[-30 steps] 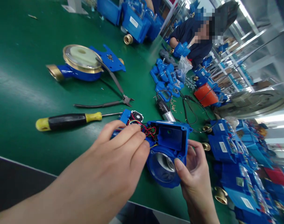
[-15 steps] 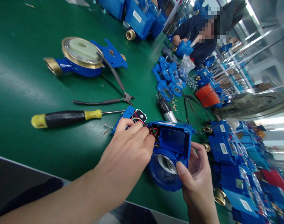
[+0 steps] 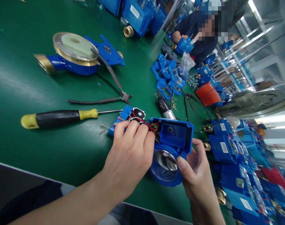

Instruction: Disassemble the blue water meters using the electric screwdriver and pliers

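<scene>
My right hand (image 3: pixel 197 178) grips a blue plastic meter housing (image 3: pixel 172 136) from below, its thumb on the round clear window (image 3: pixel 164 165). My left hand (image 3: pixel 129 153) sits just left of the housing, fingers pressed on a blue electronic module (image 3: pixel 121 120). Red, yellow and black wires (image 3: pixel 144 123) run from that module into the housing. A black-and-white part (image 3: pixel 138 114) lies just beyond my left fingers. Much of the module is hidden under those fingers.
On the green workbench (image 3: pixel 22 150) lie a yellow-handled screwdriver (image 3: pixel 59 117), side cutters (image 3: pixel 123 97) and a brass-ended water meter (image 3: pixel 72 56). Blue parts (image 3: pixel 166 73) lie in a heap beyond. A co-worker (image 3: pixel 196 34) works at the far side, and stacked blue units (image 3: pixel 223 147) stand right.
My left hand has shifted further onto the blue module and wires. The housing has turned slightly in my right hand, and the bench items have slid left in view.
</scene>
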Action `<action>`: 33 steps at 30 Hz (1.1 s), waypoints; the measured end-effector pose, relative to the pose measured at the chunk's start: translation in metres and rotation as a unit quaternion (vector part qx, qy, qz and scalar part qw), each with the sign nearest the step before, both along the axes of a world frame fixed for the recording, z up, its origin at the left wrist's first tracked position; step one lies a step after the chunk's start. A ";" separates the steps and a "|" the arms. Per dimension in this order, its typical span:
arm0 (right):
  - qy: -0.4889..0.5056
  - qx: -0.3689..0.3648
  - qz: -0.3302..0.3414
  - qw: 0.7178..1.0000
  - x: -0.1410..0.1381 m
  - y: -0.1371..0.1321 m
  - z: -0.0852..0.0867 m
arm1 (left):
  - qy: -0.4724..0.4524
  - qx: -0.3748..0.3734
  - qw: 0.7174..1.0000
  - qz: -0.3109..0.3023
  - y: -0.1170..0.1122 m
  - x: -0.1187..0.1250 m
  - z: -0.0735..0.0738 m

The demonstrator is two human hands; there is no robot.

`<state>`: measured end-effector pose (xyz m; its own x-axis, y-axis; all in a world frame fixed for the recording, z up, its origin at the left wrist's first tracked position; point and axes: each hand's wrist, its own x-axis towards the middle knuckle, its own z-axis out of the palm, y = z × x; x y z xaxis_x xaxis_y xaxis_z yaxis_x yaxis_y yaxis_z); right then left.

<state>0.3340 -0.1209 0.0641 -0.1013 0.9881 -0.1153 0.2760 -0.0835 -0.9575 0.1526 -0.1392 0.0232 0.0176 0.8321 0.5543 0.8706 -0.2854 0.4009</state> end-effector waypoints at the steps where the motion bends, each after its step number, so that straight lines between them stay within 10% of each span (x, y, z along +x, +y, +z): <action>1: -0.002 -0.018 0.005 1.000 -0.001 0.002 0.001 | 0.001 0.004 1.000 -0.002 0.000 -0.001 -0.001; 26: 0.094 -0.075 0.231 0.965 0.023 0.036 0.000 | 0.131 -0.090 0.987 -0.034 0.015 -0.016 -0.003; 33: -0.052 0.099 0.229 0.967 0.008 0.054 -0.020 | 0.107 -0.080 0.989 -0.055 0.015 -0.018 -0.004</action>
